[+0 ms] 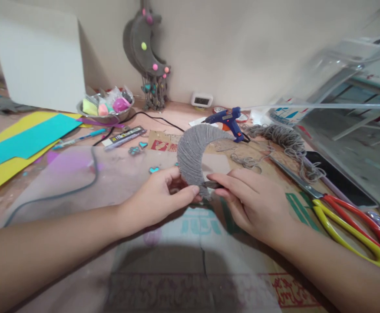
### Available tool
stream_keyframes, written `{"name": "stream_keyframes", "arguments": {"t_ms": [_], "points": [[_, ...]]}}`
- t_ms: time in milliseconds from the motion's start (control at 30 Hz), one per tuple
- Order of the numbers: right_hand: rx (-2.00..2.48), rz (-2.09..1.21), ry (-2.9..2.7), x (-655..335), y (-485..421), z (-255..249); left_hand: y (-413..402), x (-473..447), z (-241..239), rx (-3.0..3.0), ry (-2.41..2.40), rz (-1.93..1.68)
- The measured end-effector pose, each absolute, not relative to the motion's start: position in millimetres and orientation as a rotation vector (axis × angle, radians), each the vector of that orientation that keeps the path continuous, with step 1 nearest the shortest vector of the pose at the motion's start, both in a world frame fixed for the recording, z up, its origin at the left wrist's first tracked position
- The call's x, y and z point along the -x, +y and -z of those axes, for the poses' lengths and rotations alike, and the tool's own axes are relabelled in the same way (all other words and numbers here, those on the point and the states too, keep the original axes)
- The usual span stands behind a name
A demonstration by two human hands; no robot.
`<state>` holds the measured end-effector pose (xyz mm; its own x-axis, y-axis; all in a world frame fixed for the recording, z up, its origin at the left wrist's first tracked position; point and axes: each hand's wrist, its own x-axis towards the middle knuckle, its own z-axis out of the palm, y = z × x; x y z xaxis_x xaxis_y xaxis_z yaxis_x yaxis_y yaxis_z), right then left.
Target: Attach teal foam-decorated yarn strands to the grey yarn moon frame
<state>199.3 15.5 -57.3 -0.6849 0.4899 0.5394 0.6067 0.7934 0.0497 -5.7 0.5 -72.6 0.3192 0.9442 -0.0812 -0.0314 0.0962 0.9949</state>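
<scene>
A crescent moon shape [191,152] wrapped in grey yarn stands tilted above the work surface. My left hand [163,189] is closed on its lower left side, the thumb lying across the front near the bottom tip. My right hand [251,198] pinches a small dark grey piece [212,184] between thumb and fingers, and this piece touches the inner edge of the crescent near the lower tip. Whether it is a bundle of yarn or something stiff, I cannot tell. A grey strand [203,261] lies on the sheet below the hands.
Behind the crescent lies a blue glue gun [225,119]. To the right are a grey yarn heap [277,137], large scissors [346,217] and a phone [339,178]. A bowl of clay packets [105,115] stands at the back left, near a hanging moon ornament [140,43] and coloured sheets [30,139].
</scene>
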Motion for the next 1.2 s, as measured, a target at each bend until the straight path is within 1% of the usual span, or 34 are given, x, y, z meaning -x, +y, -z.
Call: {"name": "stream_keyframes", "arguments": {"t_ms": [467, 833, 1200], "points": [[0.853, 0.349, -2.491, -199.1, 14.7, 60.8, 0.4, 6.9, 73.7, -1.284, 1.046, -0.894], [0.883, 0.272, -2.491, -197.6, 14.2, 58.2, -0.3, 7.9, 68.8, -1.450, 1.105, -0.908], [0.865, 0.253, -2.437, -199.3, 14.7, 60.9, 0.7, 7.2, 70.9, -1.322, 1.044, -0.922]]}}
